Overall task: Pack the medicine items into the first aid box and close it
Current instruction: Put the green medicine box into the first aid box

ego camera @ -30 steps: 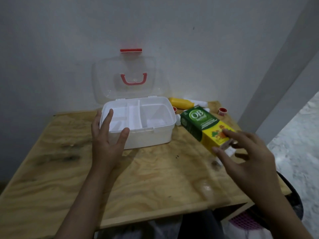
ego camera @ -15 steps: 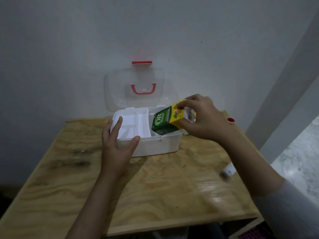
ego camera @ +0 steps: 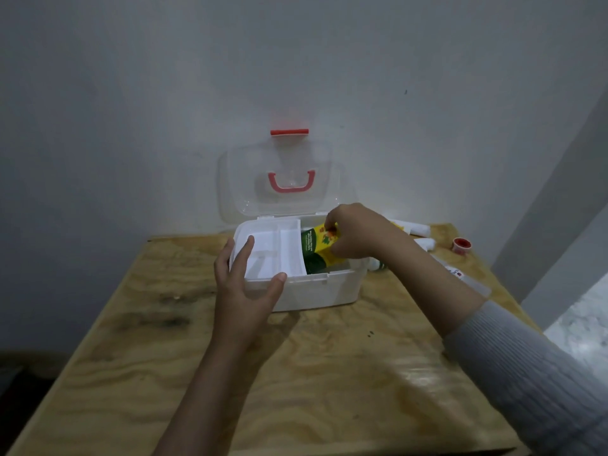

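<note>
The white first aid box point(ego camera: 316, 292) stands open at the back of the wooden table point(ego camera: 329, 373). Its clear lid point(ego camera: 279, 179) with a red handle leans upright against the wall. My left hand point(ego camera: 245, 291) grips the box's front left corner, thumb on the front wall and fingers over the rim. My right hand point(ego camera: 357, 233) holds a green and yellow medicine carton point(ego camera: 317, 250), tilted, partly down inside the box's right compartment beside the white inner tray point(ego camera: 276, 255).
To the right of the box lie white tubes or rolls point(ego camera: 418, 230), a small red-capped item point(ego camera: 461, 244) and a flat clear packet point(ego camera: 460, 276). The wall stands right behind the box. The table's right edge runs beside a grey pillar.
My right hand picked the carton up from the table at the right, carried it left over the box and has lowered it into the right compartment. The left hand has stayed on the box.
</note>
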